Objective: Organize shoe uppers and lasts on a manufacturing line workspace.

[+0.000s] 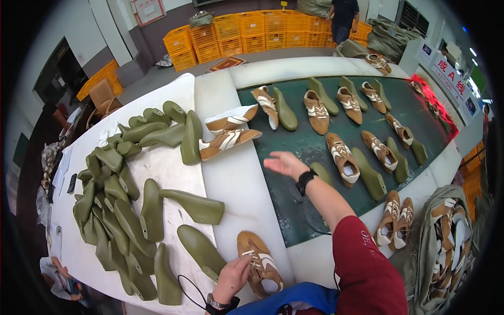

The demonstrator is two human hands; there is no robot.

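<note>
My left hand (233, 277) is at the front edge, its fingers pinched on the white laces of a brown and white sneaker (262, 265). That sneaker lies on the white ledge, toe pointing away from me. Just left of it rests an olive-green shoe last (201, 249). My right hand (284, 164) is stretched out over the green conveyor belt (283, 205), fingers extended and nothing in them. Under my right forearm another green last (321, 172) is partly hidden. Beyond the left edge of the belt, a pair of brown sneakers (231, 142) lies on its side on the ledge.
Many green lasts (113, 210) are heaped on the white-covered table at left. Sneakers (317, 113) and lasts stand in rows on the belt. At right are two sneakers (395, 220) and a filled cloth-lined bin (446, 252). Yellow crates (228, 29) and a person (344, 18) are behind.
</note>
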